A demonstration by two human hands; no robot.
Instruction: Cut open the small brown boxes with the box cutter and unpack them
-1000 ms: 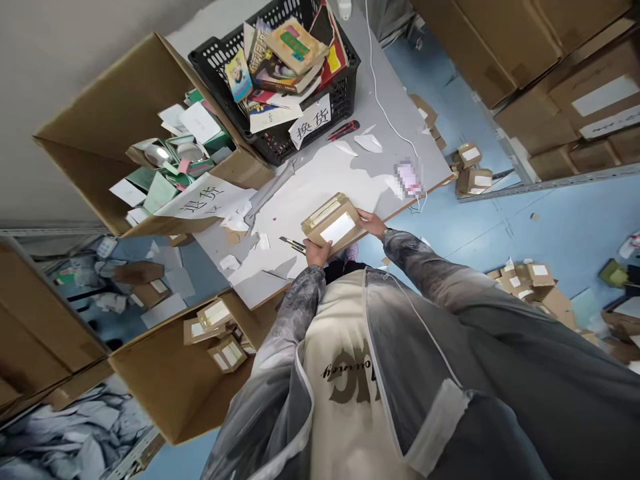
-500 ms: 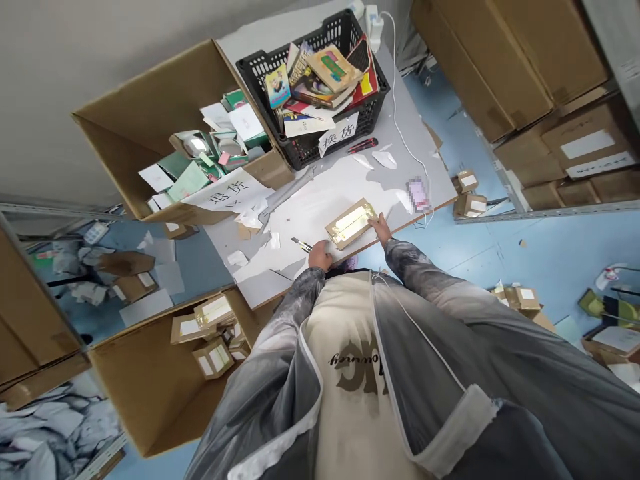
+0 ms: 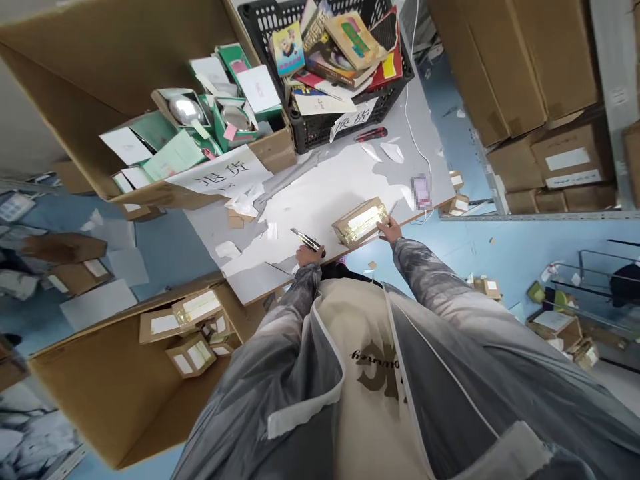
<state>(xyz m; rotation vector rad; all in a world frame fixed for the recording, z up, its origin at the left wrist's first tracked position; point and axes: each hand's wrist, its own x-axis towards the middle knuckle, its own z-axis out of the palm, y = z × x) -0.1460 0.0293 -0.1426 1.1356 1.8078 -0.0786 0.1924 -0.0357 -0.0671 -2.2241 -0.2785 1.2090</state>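
Note:
My left hand (image 3: 309, 256) is closed around a utility knife (image 3: 304, 236) at the table's front edge, its blade end pointing up and left. With my right hand (image 3: 390, 230) I grip the right end of a small cardboard box (image 3: 361, 221), which has a white label and shiny clear tape. The box is slightly tilted on the white table (image 3: 295, 200), and the knife is apart from it. Part of each hand's fingers is hidden.
A black crate (image 3: 320, 130) of books and a large carton (image 3: 277, 150) of green boxes stand at the table's back. A red-black cutter (image 3: 371, 135), paper scraps and a phone (image 3: 421, 192) lie around. Below left is an open carton (image 3: 115, 400) holding parcels.
My left hand has taken up the utility knife, which lay on the table beside it. The small box is now tilted under my right hand. The head view has shifted.

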